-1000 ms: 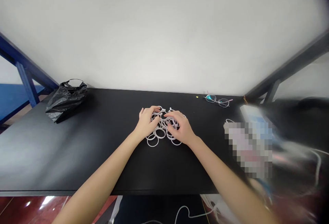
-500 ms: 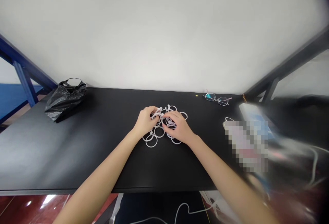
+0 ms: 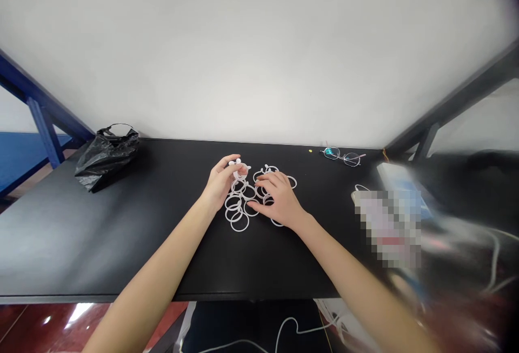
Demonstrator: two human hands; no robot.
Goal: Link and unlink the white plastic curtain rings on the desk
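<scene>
Black matte surface (image 3: 162, 245) against a plain white wall. A loose pile of thin white plastic rings (image 3: 243, 204) lies mid-surface, spread wider left-to-right than front-to-back. The left hand (image 3: 221, 182) sits at the pile's left edge, fingers pinched on one white ring (image 3: 239, 168) raised just above the far-left corner. The right hand (image 3: 279, 199) lies flat on the right half, fingers splayed, gripping nothing. The pile lies between both hands. Crumpled black plastic bag (image 3: 106, 157) and wire-framed spectacles (image 3: 343, 157) are well apart.
</scene>
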